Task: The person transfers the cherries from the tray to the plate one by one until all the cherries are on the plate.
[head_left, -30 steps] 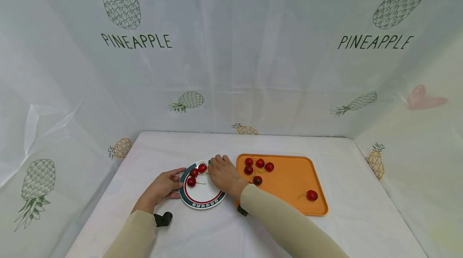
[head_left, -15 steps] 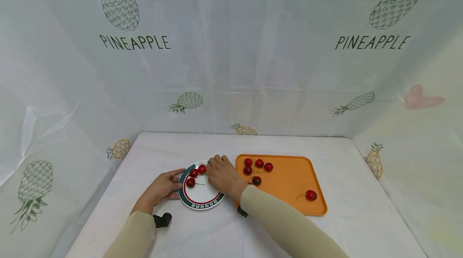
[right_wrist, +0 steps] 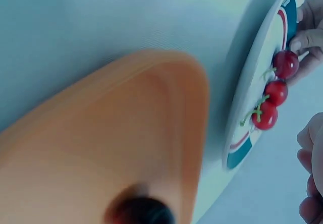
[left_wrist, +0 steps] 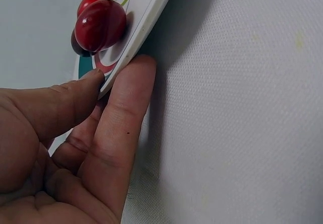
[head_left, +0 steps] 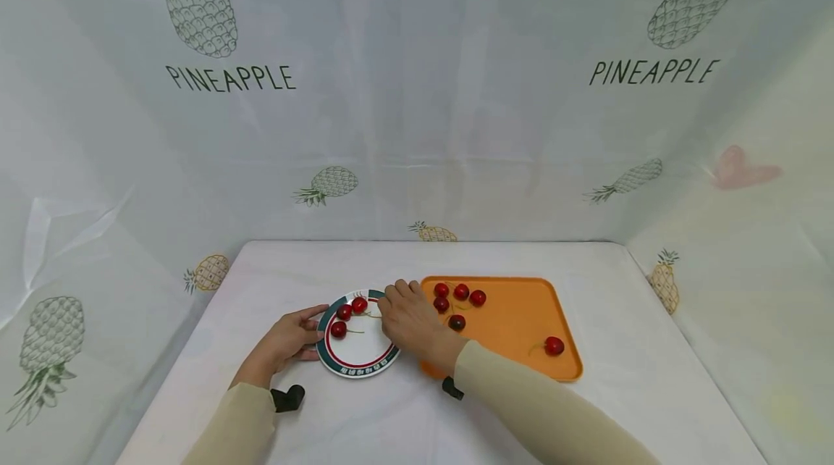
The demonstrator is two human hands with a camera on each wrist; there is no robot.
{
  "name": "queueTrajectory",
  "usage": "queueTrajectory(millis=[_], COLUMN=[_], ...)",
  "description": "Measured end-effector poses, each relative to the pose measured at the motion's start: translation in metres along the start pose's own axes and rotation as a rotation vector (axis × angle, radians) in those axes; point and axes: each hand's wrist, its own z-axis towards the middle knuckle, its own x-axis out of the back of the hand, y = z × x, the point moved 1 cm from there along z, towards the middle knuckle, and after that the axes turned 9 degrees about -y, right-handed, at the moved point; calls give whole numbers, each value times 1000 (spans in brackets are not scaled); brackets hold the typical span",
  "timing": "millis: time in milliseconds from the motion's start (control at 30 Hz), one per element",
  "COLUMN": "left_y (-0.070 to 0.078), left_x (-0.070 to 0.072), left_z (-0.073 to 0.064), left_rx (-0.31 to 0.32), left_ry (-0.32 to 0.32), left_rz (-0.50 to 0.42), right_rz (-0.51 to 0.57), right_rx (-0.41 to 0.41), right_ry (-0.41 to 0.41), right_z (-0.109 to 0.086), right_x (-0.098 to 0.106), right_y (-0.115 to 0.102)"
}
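The right hand (head_left: 413,316) is over the edge of the plate (head_left: 371,343), on its right side, with loosely bent fingers and nothing to be seen in them. Half a second ago those fingers were right beside the farthest cherry on the plate; now they have drawn back a little to the right, and a gap has opened between them and that cherry. More of the plate's rim shows there as well.

The left hand (head_left: 291,340) grips the plate's left rim between thumb and fingers, as it did before.

On the plate, the three cherries (head_left: 339,329) lie close together in its left part, stems attached, in the same arrangement as earlier.

Just to the right of the plate, and apart from it, is the orange tray (head_left: 515,313). Five cherries (head_left: 478,298) are gathered at its end nearer the plate, and a single cherry (head_left: 554,346) lies at the end away from the plate; these have kept their places. A bit of red that showed beside the right wrist is out of sight now.

Plate and tray both rest on the white tabletop (head_left: 326,258). Beyond the plate hangs a pale sheet (head_left: 391,88) printed with pineapples.
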Motion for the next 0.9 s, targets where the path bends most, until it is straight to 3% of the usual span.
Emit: queueTrajectory(millis=[200, 400, 600, 900], left_y=[1, 0, 1, 3], left_x=[0, 1, 1, 0], left_z=[-1, 0, 2, -1], left_rx=[3, 10, 23, 18], left_ry=[-4, -4, -6, -14], left_rz=[1, 8, 19, 24], right_rz=[20, 98, 121, 114], right_rx=[3, -40, -89, -100], right_ry=[-9, 32, 14, 47], right_z=[-31, -62, -93, -121], right_x=[-3, -17, -23, -37], right_y=[22, 53, 84, 109])
